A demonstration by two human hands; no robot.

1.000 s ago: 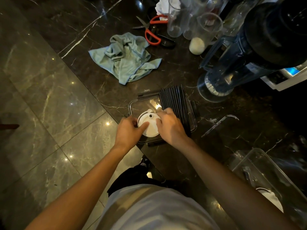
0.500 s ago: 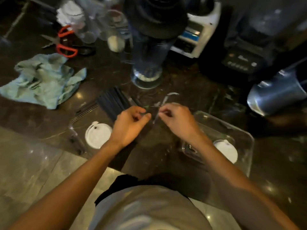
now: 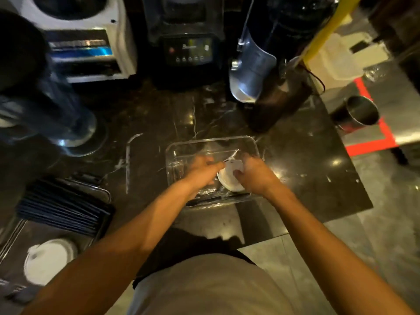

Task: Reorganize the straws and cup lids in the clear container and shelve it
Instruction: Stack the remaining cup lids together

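Observation:
A clear container [image 3: 211, 142] stands on the dark marble counter in front of me, and both my hands are inside it. A small stack of white cup lids [image 3: 229, 180] sits in its right half. My right hand [image 3: 256, 176] grips the stack from the right, thumb on top. My left hand [image 3: 200, 169], blurred, presses its fingertips against the stack's left edge. A thin pale straw [image 3: 233, 154] pokes up behind the lids. At far left, a flat tray [image 3: 100, 189] carries a row of black straws [image 3: 61, 205] and another white cup lid [image 3: 45, 260].
Blender bases [image 3: 188, 48] and a white machine [image 3: 91, 51] line the back. A metal pitcher [image 3: 252, 71] stands behind the container, a blender jar [image 3: 68, 123] at left. A steel cup [image 3: 363, 112] sits past the counter's right edge. A thin wrapped straw [image 3: 127, 164] lies on the counter.
My view swung right from the tray of straws to the clear container. Both hands left the tray, crossed the counter and went into the container onto the lids.

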